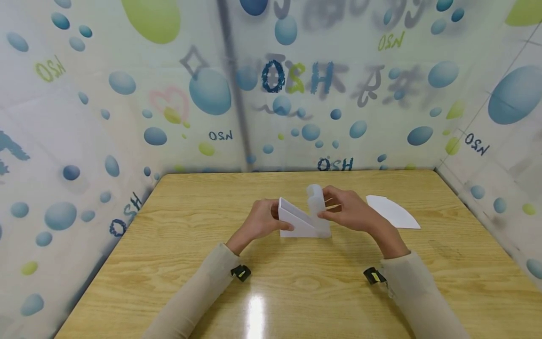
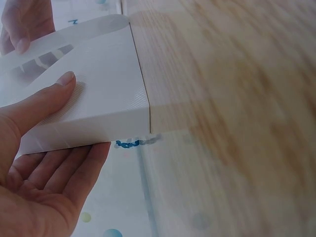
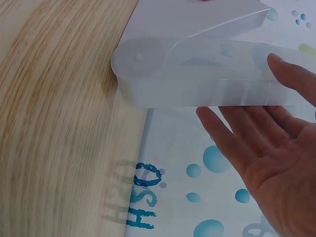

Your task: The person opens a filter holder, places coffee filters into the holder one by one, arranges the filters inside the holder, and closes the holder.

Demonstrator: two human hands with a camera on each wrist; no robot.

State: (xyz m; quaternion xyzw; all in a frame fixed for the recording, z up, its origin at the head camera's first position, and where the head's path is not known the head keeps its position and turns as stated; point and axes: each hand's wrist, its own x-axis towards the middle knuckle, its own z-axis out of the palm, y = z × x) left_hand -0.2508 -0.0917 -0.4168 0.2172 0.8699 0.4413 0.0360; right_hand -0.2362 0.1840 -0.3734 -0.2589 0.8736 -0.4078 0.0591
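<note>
A white wedge-shaped box (image 1: pixel 298 228) stands on edge on the table, its slanting top side open. My left hand (image 1: pixel 262 219) grips its taller end, the thumb (image 2: pixel 61 91) on the near face and the fingers round the end wall. A long, translucent plastic cover (image 1: pixel 315 203) is joined to the box's low right corner by a round pivot (image 3: pixel 139 57) and stands swung up, away from the opening. My right hand (image 1: pixel 353 210) holds this cover by its upper part between thumb and fingers. What the box holds inside is hidden.
White fan-shaped pieces (image 1: pixel 394 213), seemingly paper, lie on the wooden table (image 1: pixel 203 197) to the right, beyond my right forearm. A printed cloth (image 1: pixel 279 117) with blue and green dots hangs behind the table and at both sides. Each sleeve cuff carries a small black device (image 1: pixel 241 272).
</note>
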